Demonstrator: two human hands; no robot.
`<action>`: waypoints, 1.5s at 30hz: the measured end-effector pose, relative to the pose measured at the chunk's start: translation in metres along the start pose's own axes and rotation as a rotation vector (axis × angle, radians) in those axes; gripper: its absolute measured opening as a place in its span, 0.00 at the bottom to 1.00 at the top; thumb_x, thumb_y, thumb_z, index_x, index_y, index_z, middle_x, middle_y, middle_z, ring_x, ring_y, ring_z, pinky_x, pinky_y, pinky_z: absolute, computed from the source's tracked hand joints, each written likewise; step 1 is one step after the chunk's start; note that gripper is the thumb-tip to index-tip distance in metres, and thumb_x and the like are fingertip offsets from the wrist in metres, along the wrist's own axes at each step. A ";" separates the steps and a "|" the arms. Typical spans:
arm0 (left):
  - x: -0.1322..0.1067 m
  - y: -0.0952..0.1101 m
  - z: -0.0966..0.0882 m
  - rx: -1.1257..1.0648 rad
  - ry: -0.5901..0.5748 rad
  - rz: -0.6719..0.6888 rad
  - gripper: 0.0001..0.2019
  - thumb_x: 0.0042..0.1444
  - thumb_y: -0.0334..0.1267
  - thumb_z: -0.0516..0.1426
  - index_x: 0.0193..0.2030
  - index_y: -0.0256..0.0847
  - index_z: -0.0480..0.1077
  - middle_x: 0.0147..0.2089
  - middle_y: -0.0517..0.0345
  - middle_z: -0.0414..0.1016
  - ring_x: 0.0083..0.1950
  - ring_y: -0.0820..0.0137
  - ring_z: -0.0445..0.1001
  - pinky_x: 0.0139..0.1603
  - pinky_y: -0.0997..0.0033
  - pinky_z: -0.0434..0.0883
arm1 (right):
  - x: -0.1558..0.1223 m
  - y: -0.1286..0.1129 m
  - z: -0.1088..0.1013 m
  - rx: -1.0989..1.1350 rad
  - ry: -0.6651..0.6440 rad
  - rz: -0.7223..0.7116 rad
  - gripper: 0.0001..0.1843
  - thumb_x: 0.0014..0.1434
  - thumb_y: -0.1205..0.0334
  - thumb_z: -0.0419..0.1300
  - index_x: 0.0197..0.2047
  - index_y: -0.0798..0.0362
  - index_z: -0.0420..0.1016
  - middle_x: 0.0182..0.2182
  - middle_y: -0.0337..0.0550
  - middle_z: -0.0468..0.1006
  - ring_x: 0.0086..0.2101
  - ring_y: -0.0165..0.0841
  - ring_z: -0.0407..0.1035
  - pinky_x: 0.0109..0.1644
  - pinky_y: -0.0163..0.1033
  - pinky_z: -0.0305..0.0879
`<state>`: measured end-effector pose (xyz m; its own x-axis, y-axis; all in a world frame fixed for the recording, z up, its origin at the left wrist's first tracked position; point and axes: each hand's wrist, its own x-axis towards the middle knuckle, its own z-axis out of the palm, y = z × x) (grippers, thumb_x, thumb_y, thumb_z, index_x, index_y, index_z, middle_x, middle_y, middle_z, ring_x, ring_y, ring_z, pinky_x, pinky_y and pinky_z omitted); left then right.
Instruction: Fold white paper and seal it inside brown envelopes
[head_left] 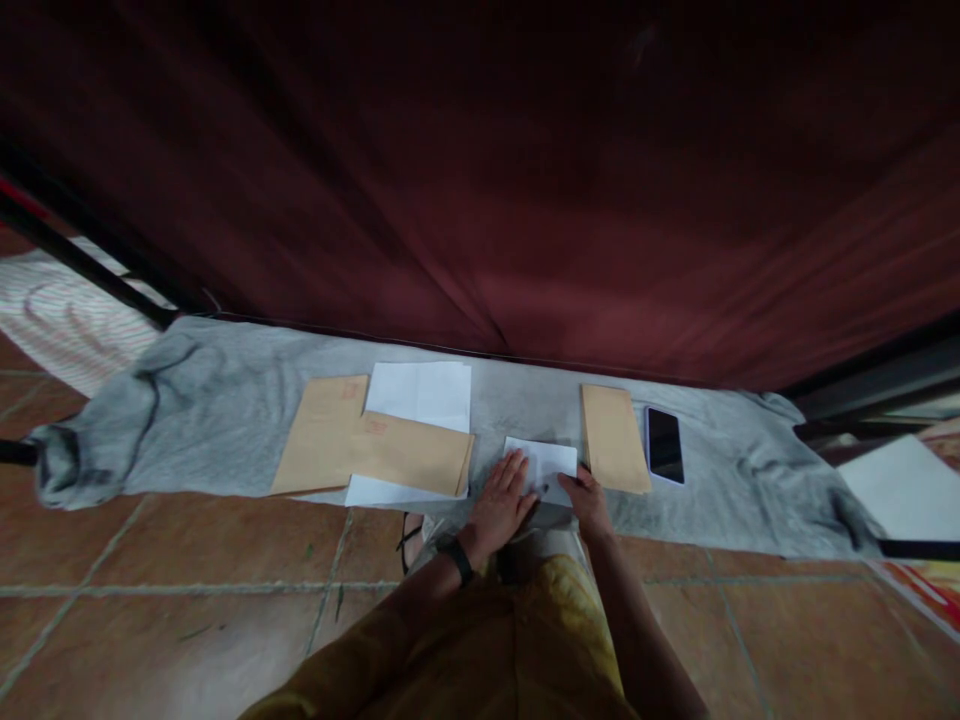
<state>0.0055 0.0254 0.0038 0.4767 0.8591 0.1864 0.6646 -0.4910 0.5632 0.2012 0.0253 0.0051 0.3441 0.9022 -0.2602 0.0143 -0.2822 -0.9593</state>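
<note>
A small white paper (551, 460), which looks folded, lies on the grey cloth near its front edge. My left hand (496, 508) rests flat on the paper's left part, fingers stretched out. At the right edge, my right hand (589, 500) pinches the paper with the thumb on top; its other fingers are partly hidden. Just right of that hand lies a stack of brown envelopes (615, 438). Left of my hands, another brown envelope group (412, 455) lies across white paper sheets (420, 390), overlapping more brown envelopes (319, 435).
A phone (665, 445) with a dark screen lies right of the envelopes. The grey cloth (225, 400) covers a narrow surface, wrinkled at both ends. Behind it hangs a dark red curtain (480, 250). A white sheet (907, 490) is at the far right. Below is a tiled floor (225, 560).
</note>
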 end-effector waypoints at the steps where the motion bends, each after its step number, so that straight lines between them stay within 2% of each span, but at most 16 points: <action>1: 0.001 0.001 0.000 -0.063 0.026 -0.054 0.28 0.70 0.43 0.49 0.74 0.36 0.53 0.76 0.42 0.53 0.78 0.59 0.49 0.75 0.51 0.57 | -0.003 0.002 -0.001 0.052 0.008 0.026 0.28 0.40 0.38 0.71 0.36 0.54 0.83 0.28 0.45 0.83 0.31 0.43 0.76 0.38 0.46 0.73; 4: 0.007 0.003 0.001 -0.267 0.127 -0.266 0.28 0.69 0.38 0.49 0.74 0.36 0.53 0.75 0.41 0.57 0.76 0.59 0.55 0.74 0.51 0.58 | -0.010 0.004 -0.006 0.211 -0.018 0.122 0.28 0.38 0.41 0.74 0.37 0.52 0.83 0.30 0.46 0.84 0.30 0.43 0.77 0.35 0.46 0.73; 7: 0.018 0.003 0.003 -0.492 0.220 -0.450 0.28 0.64 0.35 0.53 0.71 0.37 0.58 0.70 0.41 0.64 0.71 0.58 0.64 0.73 0.52 0.60 | -0.014 0.004 -0.012 0.320 -0.066 0.199 0.26 0.37 0.44 0.77 0.37 0.51 0.84 0.31 0.45 0.84 0.29 0.41 0.76 0.33 0.44 0.72; 11: 0.031 -0.001 -0.002 -0.794 0.241 -0.653 0.25 0.57 0.33 0.58 0.63 0.38 0.67 0.50 0.49 0.79 0.50 0.62 0.78 0.56 0.58 0.74 | -0.018 0.000 -0.017 0.360 -0.112 0.204 0.24 0.37 0.47 0.78 0.36 0.52 0.84 0.31 0.43 0.84 0.29 0.38 0.75 0.35 0.42 0.70; 14: 0.033 -0.005 -0.010 -0.918 0.184 -0.676 0.13 0.53 0.34 0.59 0.47 0.37 0.75 0.39 0.55 0.79 0.40 0.65 0.77 0.44 0.65 0.74 | -0.021 -0.004 -0.020 0.380 -0.175 0.216 0.26 0.39 0.47 0.77 0.39 0.52 0.84 0.33 0.43 0.85 0.31 0.39 0.76 0.38 0.42 0.71; 16: 0.032 -0.005 -0.015 -0.930 0.157 -0.650 0.07 0.52 0.35 0.59 0.38 0.37 0.76 0.35 0.56 0.78 0.37 0.67 0.76 0.40 0.68 0.73 | -0.024 -0.007 -0.023 0.386 -0.245 0.255 0.26 0.38 0.49 0.78 0.40 0.52 0.84 0.33 0.43 0.85 0.31 0.39 0.77 0.37 0.42 0.71; 21: 0.031 -0.002 -0.025 -0.911 0.108 -0.603 0.06 0.53 0.36 0.60 0.36 0.39 0.77 0.34 0.57 0.79 0.36 0.67 0.75 0.38 0.69 0.72 | -0.027 -0.009 -0.032 0.362 -0.379 0.341 0.25 0.39 0.51 0.78 0.40 0.52 0.84 0.31 0.41 0.84 0.29 0.36 0.76 0.34 0.38 0.69; 24: 0.027 -0.009 -0.040 -0.787 0.147 -0.536 0.11 0.57 0.40 0.59 0.44 0.41 0.77 0.39 0.54 0.80 0.42 0.64 0.77 0.45 0.64 0.74 | -0.026 -0.008 -0.029 0.339 -0.342 0.333 0.25 0.39 0.48 0.77 0.39 0.52 0.84 0.31 0.42 0.85 0.30 0.38 0.77 0.35 0.40 0.70; 26: 0.020 -0.021 -0.058 -0.585 0.161 -0.429 0.20 0.59 0.43 0.59 0.57 0.43 0.74 0.51 0.49 0.78 0.53 0.60 0.76 0.54 0.58 0.73 | -0.025 -0.007 -0.025 0.314 -0.288 0.314 0.26 0.37 0.47 0.78 0.38 0.52 0.83 0.30 0.42 0.84 0.29 0.38 0.77 0.34 0.40 0.71; 27: 0.016 -0.030 -0.069 -0.460 0.131 -0.356 0.27 0.56 0.43 0.62 0.63 0.44 0.69 0.60 0.45 0.74 0.62 0.57 0.72 0.61 0.54 0.69 | -0.025 -0.006 -0.023 0.301 -0.268 0.308 0.27 0.36 0.46 0.78 0.38 0.52 0.83 0.30 0.42 0.84 0.29 0.38 0.76 0.34 0.41 0.71; 28: 0.012 -0.040 -0.082 -0.326 0.050 -0.290 0.35 0.52 0.44 0.65 0.68 0.44 0.64 0.68 0.43 0.67 0.70 0.53 0.64 0.67 0.50 0.64 | -0.025 -0.005 -0.021 0.290 -0.256 0.304 0.28 0.35 0.45 0.78 0.38 0.52 0.83 0.31 0.42 0.84 0.29 0.38 0.76 0.34 0.41 0.71; 30: 0.005 -0.059 -0.106 -0.050 -0.127 -0.243 0.49 0.45 0.44 0.69 0.74 0.44 0.56 0.77 0.39 0.50 0.77 0.47 0.47 0.73 0.43 0.52 | -0.025 -0.003 -0.020 0.267 -0.240 0.305 0.29 0.34 0.44 0.78 0.38 0.52 0.83 0.32 0.43 0.85 0.29 0.39 0.77 0.33 0.41 0.72; 33: 0.004 -0.084 -0.135 0.238 -0.388 -0.237 0.57 0.42 0.45 0.70 0.77 0.46 0.46 0.80 0.38 0.38 0.79 0.45 0.36 0.74 0.37 0.41 | -0.026 -0.003 -0.021 0.227 -0.223 0.309 0.31 0.35 0.43 0.77 0.39 0.52 0.83 0.34 0.44 0.85 0.31 0.41 0.77 0.33 0.43 0.73; 37: 0.018 -0.100 -0.153 0.371 -0.614 -0.168 0.61 0.40 0.46 0.70 0.78 0.45 0.43 0.79 0.33 0.37 0.79 0.44 0.37 0.73 0.36 0.40 | -0.027 -0.007 -0.023 0.218 -0.232 0.321 0.32 0.33 0.43 0.78 0.40 0.52 0.83 0.34 0.45 0.85 0.32 0.42 0.77 0.35 0.44 0.74; 40: 0.027 -0.103 -0.157 0.395 -0.663 -0.118 0.62 0.37 0.49 0.70 0.77 0.46 0.43 0.79 0.34 0.40 0.78 0.42 0.41 0.73 0.37 0.42 | -0.029 -0.007 -0.024 0.228 -0.251 0.321 0.32 0.35 0.43 0.77 0.42 0.52 0.83 0.33 0.43 0.84 0.31 0.39 0.76 0.35 0.42 0.73; 45: 0.028 -0.102 -0.160 0.413 -0.641 -0.103 0.61 0.38 0.49 0.70 0.77 0.47 0.44 0.78 0.38 0.45 0.77 0.41 0.45 0.73 0.43 0.46 | -0.030 -0.004 -0.024 0.248 -0.253 0.294 0.32 0.37 0.45 0.77 0.44 0.53 0.83 0.33 0.42 0.84 0.31 0.37 0.76 0.34 0.38 0.71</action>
<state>-0.1412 0.1226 0.0804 0.5574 0.7132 -0.4249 0.8245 -0.5354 0.1830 0.2131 -0.0084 0.0197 0.0595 0.8555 -0.5144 -0.2857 -0.4792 -0.8299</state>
